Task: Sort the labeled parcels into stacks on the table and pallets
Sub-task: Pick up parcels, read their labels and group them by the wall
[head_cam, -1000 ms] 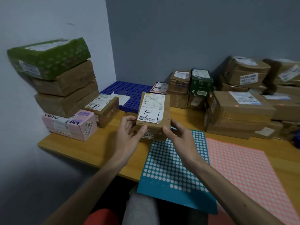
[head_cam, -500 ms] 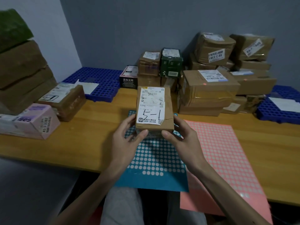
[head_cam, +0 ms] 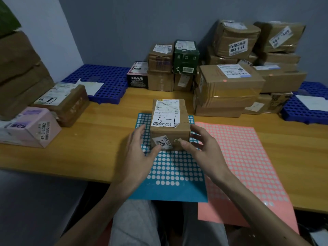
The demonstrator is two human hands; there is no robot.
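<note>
Head view: left hand and right hand flank the box, fingers loose and spread, gripping nothing. Each thumb tip seems to touch its near face, while the left fingers stand just clear of its side. The box sits flat on the blue sheet between the hands, its label marked 5-1 facing up. It looks like stiff taped cardboard, small and probably light. The tape may be slick and the top edge by the right fingers is crumpled, so palms low on the two side walls should hold best. A pink sheet lies just right of the right hand. Beyond the fingertips stand stacked parcels, and far beyond the left hand lies a pallet.
</note>
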